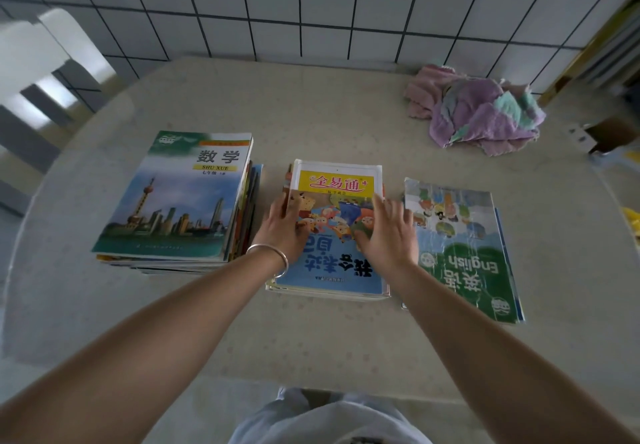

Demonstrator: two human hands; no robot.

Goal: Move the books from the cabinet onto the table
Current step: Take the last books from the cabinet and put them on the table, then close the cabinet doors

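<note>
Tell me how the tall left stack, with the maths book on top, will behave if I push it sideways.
The left stack is thick, so probably heavy and slow to slide on the table. Its lower books' edges sit uneven at the right side, so layers may shear apart. The glossy-looking maths book could slip off first.

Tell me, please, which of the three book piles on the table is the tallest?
The left pile, topped by the maths textbook with a city skyline; the middle pile and right pile are clearly lower.

Looks like a home or small study room; school textbooks (173, 197) in piles on a table (311, 332) w/ cloth cover; white tiled wall (311, 3) at top; chair (45, 73) upper left.
</note>
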